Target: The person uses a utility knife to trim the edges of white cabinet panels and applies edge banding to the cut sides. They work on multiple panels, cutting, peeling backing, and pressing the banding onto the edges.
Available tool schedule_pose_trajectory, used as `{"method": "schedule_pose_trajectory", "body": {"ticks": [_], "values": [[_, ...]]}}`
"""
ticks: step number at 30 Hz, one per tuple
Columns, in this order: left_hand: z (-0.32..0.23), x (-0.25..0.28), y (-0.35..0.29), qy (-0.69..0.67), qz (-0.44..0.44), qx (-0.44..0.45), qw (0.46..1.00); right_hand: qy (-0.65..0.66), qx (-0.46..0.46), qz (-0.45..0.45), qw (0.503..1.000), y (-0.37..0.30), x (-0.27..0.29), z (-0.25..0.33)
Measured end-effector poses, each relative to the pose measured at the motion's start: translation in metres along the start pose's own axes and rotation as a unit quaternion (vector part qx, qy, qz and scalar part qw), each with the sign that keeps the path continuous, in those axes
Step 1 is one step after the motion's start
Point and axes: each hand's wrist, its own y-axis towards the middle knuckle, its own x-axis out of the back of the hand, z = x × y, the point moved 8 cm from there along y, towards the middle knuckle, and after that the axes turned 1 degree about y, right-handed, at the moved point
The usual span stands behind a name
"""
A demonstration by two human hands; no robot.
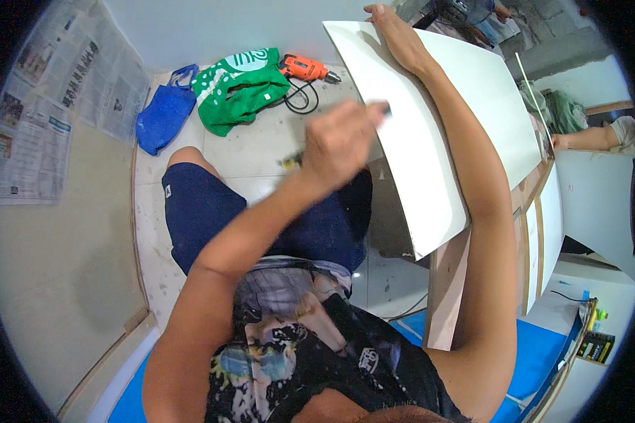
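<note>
A white panel [487, 92] is tilted in front of me on the right, its long near edge running down towards my lap. My right forearm lies along its face, and my right hand [400, 44] grips its far top edge. My left hand [342, 141], slightly blurred, is closed in front of the panel's left edge. A small dark tip [384, 108] sticks out by its thumb side; the rest of what it holds is hidden. Behind the wrist shows a small yellow and black thing [289, 162]; I cannot tell whether it is held or on the floor.
An orange power drill [305, 68] with a black cord lies by the wall, beside a green bag [240, 88] and a blue cloth bag [166, 113]. Wooden framing [448, 289] stands under the panel. Another person's arm [585, 139] reaches in at the right. Newspaper sheets [39, 120] cover the left wall.
</note>
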Motion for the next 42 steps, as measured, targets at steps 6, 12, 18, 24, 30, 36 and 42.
{"method": "schedule_pose_trajectory", "body": {"ticks": [6, 12, 18, 24, 30, 36, 42], "values": [[0.146, 0.011, 0.092, 0.072, -0.044, 0.072, 0.994, 0.008, -0.014, 0.003, 1.0, 0.005, -0.006, -0.018], [0.166, 0.008, 0.088, -0.042, -0.109, 0.165, 0.979, 0.004, -0.014, -0.009, 1.0, -0.002, 0.001, -0.013], [0.112, 0.011, 0.054, 0.091, -0.167, 0.008, 0.982, -0.007, 0.026, -0.022, 0.999, 0.011, -0.004, -0.006], [-0.025, -0.011, -0.024, 0.06, -0.027, -0.018, 0.998, -0.032, 0.029, -0.033, 0.999, 0.003, 0.003, -0.014], [-0.156, -0.025, -0.11, -0.165, 0.21, -0.167, 0.949, -0.02, -0.003, 0.039, 0.999, -0.01, 0.013, 0.019], [-0.082, 0.011, -0.119, -0.144, 0.274, -0.059, 0.949, -0.25, 0.15, 0.01, 0.956, -0.075, -0.026, 0.056], [0.031, 0.13, -0.099, 0.012, 0.117, 0.117, 0.986, -0.18, 0.039, 0.228, 0.956, -0.249, 0.022, 0.135]]}}
